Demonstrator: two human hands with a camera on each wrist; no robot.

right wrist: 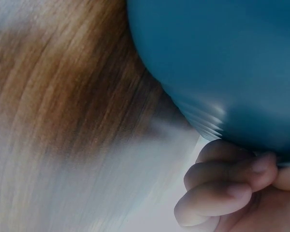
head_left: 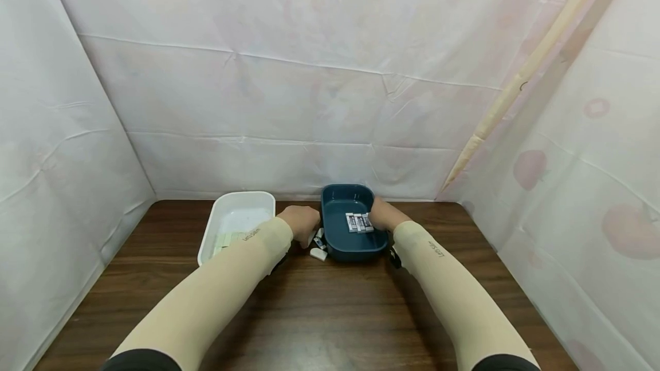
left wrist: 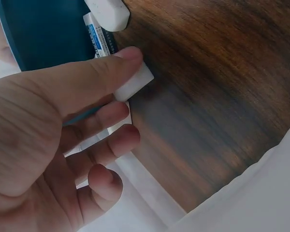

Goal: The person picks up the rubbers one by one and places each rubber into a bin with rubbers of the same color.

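Note:
My left hand (head_left: pixel 301 223) sits between the two trays and pinches a white eraser (left wrist: pixel 135 81) between thumb and fingers, just above the wooden table. Beside it lie a bare white eraser (left wrist: pixel 108 12) and a sleeved eraser with blue print (left wrist: pixel 99 38), against the dark blue tray (head_left: pixel 350 248). Several sleeved erasers (head_left: pixel 359 222) lie inside that tray. My right hand (head_left: pixel 384 214) grips the blue tray's right rim; in the right wrist view its fingers (right wrist: pixel 222 188) curl under the tray's wall (right wrist: pixel 222 63).
A white tray (head_left: pixel 258 199) stands left of the blue one, with pale pieces in its near end. White sheeting walls the table on the left, back and right. The dark wood tabletop (head_left: pixel 319 314) stretches toward me.

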